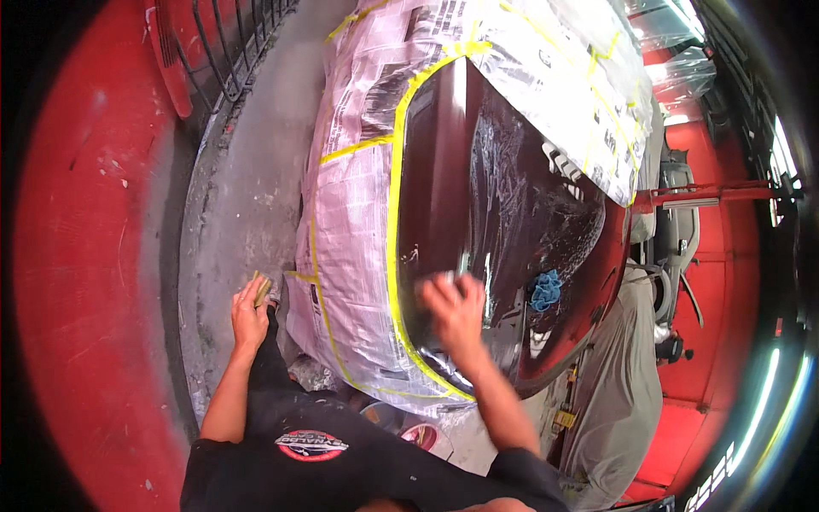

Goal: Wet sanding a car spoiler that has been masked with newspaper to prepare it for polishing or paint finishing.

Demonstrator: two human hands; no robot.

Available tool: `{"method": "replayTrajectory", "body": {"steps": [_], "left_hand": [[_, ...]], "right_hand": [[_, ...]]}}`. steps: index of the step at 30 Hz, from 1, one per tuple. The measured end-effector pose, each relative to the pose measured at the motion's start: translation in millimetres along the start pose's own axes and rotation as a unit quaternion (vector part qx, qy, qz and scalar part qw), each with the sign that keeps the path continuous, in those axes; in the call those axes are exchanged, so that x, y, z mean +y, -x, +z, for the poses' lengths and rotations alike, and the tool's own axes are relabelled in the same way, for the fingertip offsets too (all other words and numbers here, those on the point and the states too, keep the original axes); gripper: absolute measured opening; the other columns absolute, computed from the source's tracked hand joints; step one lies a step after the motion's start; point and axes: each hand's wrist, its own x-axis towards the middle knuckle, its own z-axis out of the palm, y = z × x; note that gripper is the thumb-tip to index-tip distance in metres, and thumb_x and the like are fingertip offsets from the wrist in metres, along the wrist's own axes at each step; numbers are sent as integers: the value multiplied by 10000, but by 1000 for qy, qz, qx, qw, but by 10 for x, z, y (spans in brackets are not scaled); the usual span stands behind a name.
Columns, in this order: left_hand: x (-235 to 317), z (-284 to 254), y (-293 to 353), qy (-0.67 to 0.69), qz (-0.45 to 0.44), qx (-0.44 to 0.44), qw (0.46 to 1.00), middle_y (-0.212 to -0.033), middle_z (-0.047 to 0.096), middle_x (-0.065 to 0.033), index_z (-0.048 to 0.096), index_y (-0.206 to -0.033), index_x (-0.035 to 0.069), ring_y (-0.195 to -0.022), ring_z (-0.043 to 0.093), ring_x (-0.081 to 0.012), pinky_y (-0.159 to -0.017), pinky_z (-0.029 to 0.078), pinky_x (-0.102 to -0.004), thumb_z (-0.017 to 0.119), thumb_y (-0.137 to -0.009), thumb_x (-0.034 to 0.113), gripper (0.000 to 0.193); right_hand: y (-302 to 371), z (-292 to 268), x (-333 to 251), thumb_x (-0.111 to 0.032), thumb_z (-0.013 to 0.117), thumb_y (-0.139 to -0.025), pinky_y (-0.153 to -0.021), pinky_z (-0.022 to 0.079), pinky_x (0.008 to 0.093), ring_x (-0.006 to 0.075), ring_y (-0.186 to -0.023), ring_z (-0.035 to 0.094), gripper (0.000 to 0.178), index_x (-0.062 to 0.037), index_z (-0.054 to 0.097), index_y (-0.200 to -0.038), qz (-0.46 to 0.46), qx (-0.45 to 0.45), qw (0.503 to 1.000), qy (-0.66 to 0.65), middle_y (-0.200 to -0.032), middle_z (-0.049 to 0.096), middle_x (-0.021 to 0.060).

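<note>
Shirt [341, 465]: black, mine, at the lower edge, with a round patch on the chest.

Left hand [249, 317]: low at my side, over the grey floor [243, 188]. Fingers curled round a small tan block [262, 288], which looks like a folded sanding pad; only its top pokes out.

Right hand [455, 314]: flat on the dark red panel [503, 205], fingers spread and blurred with motion. A pale edge shows at my fingertips, perhaps a sheet of paper under the palm; I cannot tell for sure whether I grasp anything or only press.

Panel: glossy dark red car body, wet, with white streaks and droplets across its middle. It lies straight ahead of me, ringed by masking.

Yellow tape [394, 213]: runs in a curve along the panel's left edge, just beside my right hand.

Masking paper [350, 213]: newsprint under clear film, covering the body left of and above the panel.

Blue cloth [546, 290]: bunched on the panel to the right of my right hand, near but apart.

Advice to self: I judge the work goes best with the palm flat and pressure even, strokes kept on wet surface, and short of the tape so its edge does not lift.

Grey cover [627, 384]: draped sheet lower right.

Red wall [77, 256]: booth side, far left.
</note>
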Motion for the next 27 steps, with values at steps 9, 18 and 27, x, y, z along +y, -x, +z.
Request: {"method": "replayTrajectory", "body": {"steps": [9,18,27], "left_hand": [[132,84,464,32,-6,-49,998,-1336,623,-165,637,-1315,79,-1203,563,-364,-1057,442,-424,693,-822,-5,503],[-189,-84,-75,31,-43,-1,999,-1358,600,-196,618,-1321,67,-1227,548,-394,-1092,402,-458,681,-816,-27,518],[-235,-323,-707,15,-77,-14,997,-1356,601,-207,603,-1333,47,-1259,546,-397,-1089,394,-451,648,-863,5,474]], "right_hand": [[2008,250,-583,4,609,-688,-1028,369,509,345,-1199,504,519,-147,677,-1180,112,-24,993,10,-1239,607,75],[-879,-574,272,-19,579,-827,-979,421,459,333,-1091,567,472,-112,686,-1276,41,162,985,47,-1129,610,147],[-3634,-431,879,-64,608,-819,-1000,385,456,293,-1123,542,453,-272,704,-1210,-73,129,973,179,-1145,611,69]]}}
